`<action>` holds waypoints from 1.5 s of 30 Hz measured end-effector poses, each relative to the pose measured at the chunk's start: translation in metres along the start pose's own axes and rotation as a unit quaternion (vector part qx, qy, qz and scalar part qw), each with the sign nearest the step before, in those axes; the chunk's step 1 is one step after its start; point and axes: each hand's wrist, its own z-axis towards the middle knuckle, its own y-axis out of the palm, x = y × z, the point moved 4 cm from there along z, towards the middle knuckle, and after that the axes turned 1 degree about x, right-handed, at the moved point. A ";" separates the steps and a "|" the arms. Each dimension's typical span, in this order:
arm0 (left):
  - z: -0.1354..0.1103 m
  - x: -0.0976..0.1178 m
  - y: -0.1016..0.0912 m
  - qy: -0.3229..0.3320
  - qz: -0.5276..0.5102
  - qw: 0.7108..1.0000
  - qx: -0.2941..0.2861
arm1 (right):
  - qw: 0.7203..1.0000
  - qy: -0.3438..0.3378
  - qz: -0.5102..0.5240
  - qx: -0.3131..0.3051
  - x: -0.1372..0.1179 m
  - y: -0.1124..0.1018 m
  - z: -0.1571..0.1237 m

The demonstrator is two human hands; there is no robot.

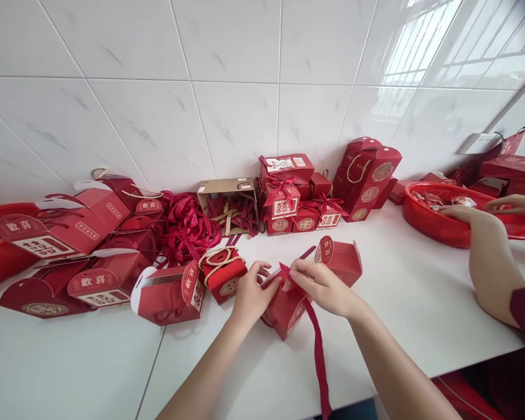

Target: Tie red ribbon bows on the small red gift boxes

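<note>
In front of me a red gift box [285,312] stands on the white table, turned at an angle. My left hand [252,294] pinches the top flap on its left side. My right hand [321,284] is closed on a dark red ribbon [318,344] at the box's top, and the ribbon's long tail hangs over the table's front edge. Behind my right hand lies another red box [340,262]. Left of my left hand is a small red box with a gold cord [223,274]; further left, a red box with a twisted handle [170,294] lies on the table.
Against the tiled wall are a heap of ribbon [188,224], a cardboard carton of strips [227,186], stacked boxes [289,169] and tall bags [367,175]. More boxes [109,274] crowd the left. At right, a co-worker's hands [475,216] reach into a red basket [437,230].
</note>
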 end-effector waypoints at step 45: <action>-0.037 -0.046 -0.065 -0.070 0.312 0.946 -0.045 | 0.981 0.031 -0.076 0.177 0.053 -0.041 -0.070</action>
